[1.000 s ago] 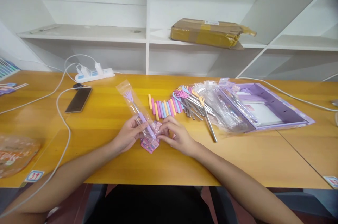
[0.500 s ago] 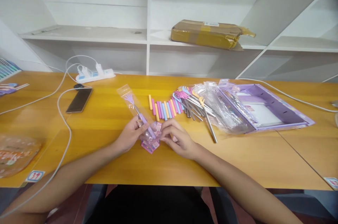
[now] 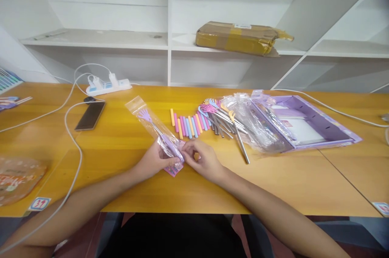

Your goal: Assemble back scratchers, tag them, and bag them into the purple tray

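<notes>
A purple back scratcher (image 3: 158, 129) lies inside a clear plastic bag (image 3: 133, 105), its claw end pointing up and left. My left hand (image 3: 153, 158) is closed round the bagged handle, with the thumb along its lower end. At that same end my right hand (image 3: 203, 158) pinches with thumb and fingertips at the bag's edge; the exact spot is partly hidden. Beneath both hands a pink printed card (image 3: 172, 170) rests on the table. Just beyond lies a row of pastel handle sleeves (image 3: 188, 127). To their right, metal-rod back scratchers (image 3: 240, 136) with coloured claws are heaped.
Clear plastic bags (image 3: 258, 128) overlap a purple box (image 3: 330, 126) at right. A phone (image 3: 91, 115), a power strip (image 3: 109, 85) and loose white cables (image 3: 79, 156) are on the left. A taped carton (image 3: 237, 39) sits on the shelf behind the table (image 3: 127, 193).
The bagged back scratcher has tilted further left, its lower end shifting right toward my right hand. My left hand has slid toward the handle's lower end, and my right fingertips now meet it there.
</notes>
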Action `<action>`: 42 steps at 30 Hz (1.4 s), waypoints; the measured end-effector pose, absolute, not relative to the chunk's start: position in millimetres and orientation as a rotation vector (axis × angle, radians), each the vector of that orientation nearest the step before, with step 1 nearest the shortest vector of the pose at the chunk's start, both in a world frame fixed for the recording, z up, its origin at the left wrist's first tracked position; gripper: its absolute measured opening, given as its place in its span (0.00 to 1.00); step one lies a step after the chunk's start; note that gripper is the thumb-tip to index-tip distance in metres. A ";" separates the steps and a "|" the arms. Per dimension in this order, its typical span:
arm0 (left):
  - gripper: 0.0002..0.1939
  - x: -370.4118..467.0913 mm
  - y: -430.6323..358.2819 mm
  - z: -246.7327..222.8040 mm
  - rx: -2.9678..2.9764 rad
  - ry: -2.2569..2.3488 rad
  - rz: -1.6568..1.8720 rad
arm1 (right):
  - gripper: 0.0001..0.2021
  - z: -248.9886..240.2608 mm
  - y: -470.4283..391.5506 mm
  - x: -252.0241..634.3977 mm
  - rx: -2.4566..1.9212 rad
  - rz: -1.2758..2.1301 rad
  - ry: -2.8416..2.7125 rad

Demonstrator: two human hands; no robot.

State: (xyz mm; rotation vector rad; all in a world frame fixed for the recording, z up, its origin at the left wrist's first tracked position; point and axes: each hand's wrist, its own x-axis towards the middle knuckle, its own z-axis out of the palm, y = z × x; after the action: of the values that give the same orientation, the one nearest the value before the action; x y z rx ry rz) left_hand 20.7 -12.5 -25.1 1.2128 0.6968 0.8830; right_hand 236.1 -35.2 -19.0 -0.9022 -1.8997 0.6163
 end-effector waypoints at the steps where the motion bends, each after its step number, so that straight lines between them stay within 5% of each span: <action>1: 0.27 21.2 -12.3 -25.1 1.211 0.695 0.898 | 0.02 -18.8 -35.8 236.3 -0.921 0.642 -1.874; 13: 0.24 16.1 -13.5 -27.7 1.265 0.536 0.727 | 0.21 -17.5 -30.4 242.3 -0.979 1.039 -1.911; 20: 0.26 10.7 -10.7 -15.3 1.330 0.522 0.668 | 0.23 -4.8 -31.9 248.2 -0.882 1.139 -2.036; 26: 0.14 4.7 -17.9 2.1 1.517 0.435 0.248 | 0.21 -10.2 -30.6 250.0 -0.913 1.555 -1.650; 31: 0.14 1.8 -16.8 3.7 1.608 0.451 0.091 | 0.21 -14.2 -28.4 247.4 -0.944 1.748 -1.522; 42: 0.24 4.2 13.3 -13.7 1.455 0.774 0.950 | 0.18 -9.5 -47.9 229.8 -0.835 1.719 -1.998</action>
State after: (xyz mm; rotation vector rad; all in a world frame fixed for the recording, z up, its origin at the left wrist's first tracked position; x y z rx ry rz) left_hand 4.2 13.3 -13.7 1.4546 0.7743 0.9497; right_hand 229.8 -47.9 -9.5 -0.8353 -1.9977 1.7190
